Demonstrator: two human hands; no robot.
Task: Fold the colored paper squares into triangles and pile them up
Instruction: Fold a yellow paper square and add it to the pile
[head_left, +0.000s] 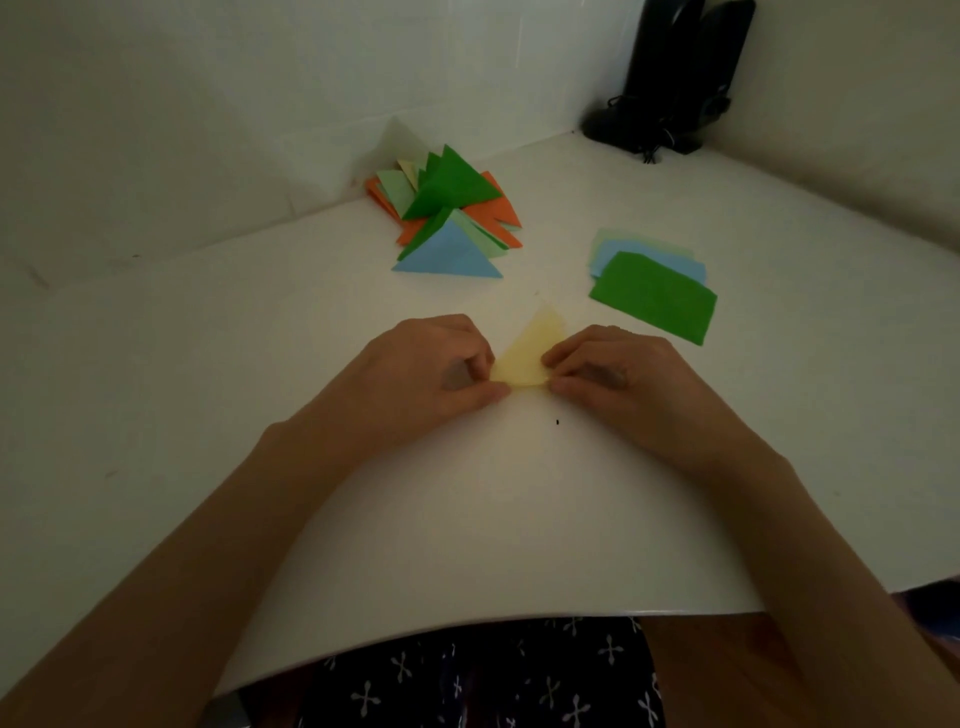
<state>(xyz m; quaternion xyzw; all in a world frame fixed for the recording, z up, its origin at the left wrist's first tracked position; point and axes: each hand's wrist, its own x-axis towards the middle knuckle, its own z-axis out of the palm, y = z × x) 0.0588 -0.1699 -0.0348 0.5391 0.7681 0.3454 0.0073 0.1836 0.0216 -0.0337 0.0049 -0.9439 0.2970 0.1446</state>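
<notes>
While both hands, the left hand (441, 364) and right hand (602, 366), pinched the yellow paper (527, 353) at the near middle of the surface (467, 519), many folded triangles (449, 208) lay piled far left, with unfolded squares (652, 291) still waiting far right.

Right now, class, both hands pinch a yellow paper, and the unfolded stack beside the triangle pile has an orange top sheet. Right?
No. The head view shows a green sheet topping the unfolded stack, not orange. The left hand and right hand pinch the yellow paper; the triangle pile lies beside the stack.
</notes>
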